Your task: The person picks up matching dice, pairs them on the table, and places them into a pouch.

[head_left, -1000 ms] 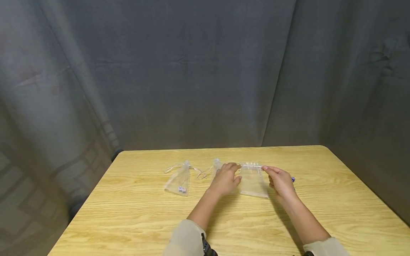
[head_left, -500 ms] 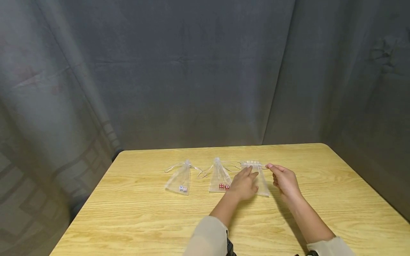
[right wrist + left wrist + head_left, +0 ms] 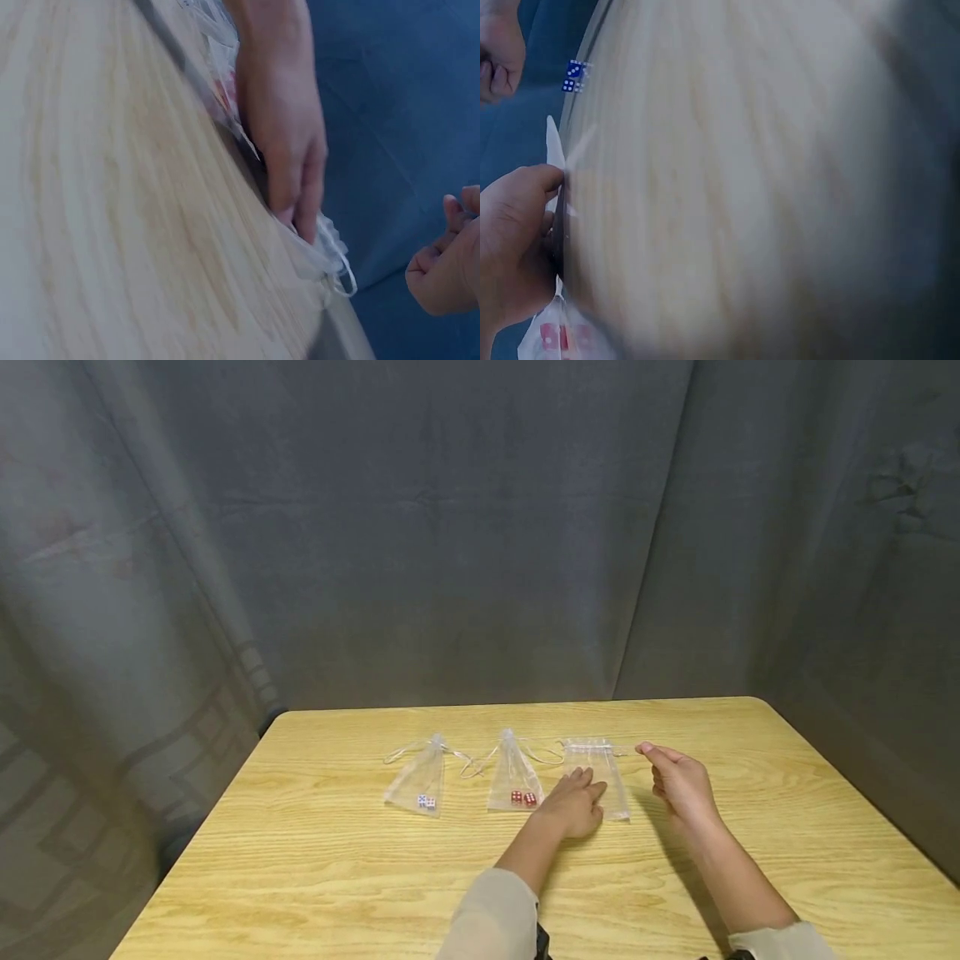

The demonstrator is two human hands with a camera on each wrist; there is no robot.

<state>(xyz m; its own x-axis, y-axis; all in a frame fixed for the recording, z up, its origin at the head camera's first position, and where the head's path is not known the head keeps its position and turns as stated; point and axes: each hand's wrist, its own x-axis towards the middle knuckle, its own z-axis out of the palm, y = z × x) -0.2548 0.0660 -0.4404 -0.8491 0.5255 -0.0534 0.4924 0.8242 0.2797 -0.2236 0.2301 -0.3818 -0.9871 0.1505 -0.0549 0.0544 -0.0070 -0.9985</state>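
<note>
Head view: rested left hand [image 3: 573, 805] outstretched on the bag [image 3: 609, 770], curled right hand [image 3: 682, 783] beside its drawstring [image 3: 620, 753], grip unclear, apparently straightening it, next likely needing mouth [image 3: 588, 742] widened.

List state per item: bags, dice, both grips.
Left bag: lying down, neck cinched.
White dice: inside left bag.
Middle bag: lying down, neck cinched.
Red dice: inside middle bag.
Right bag: flat, neck not cinched.
Blue dice: loose, outside the bags.
Left grip: fingers extended, resting on right bag.
Right grip: fingers curled, beside right bag; any hold on its drawstring unclear.
</note>
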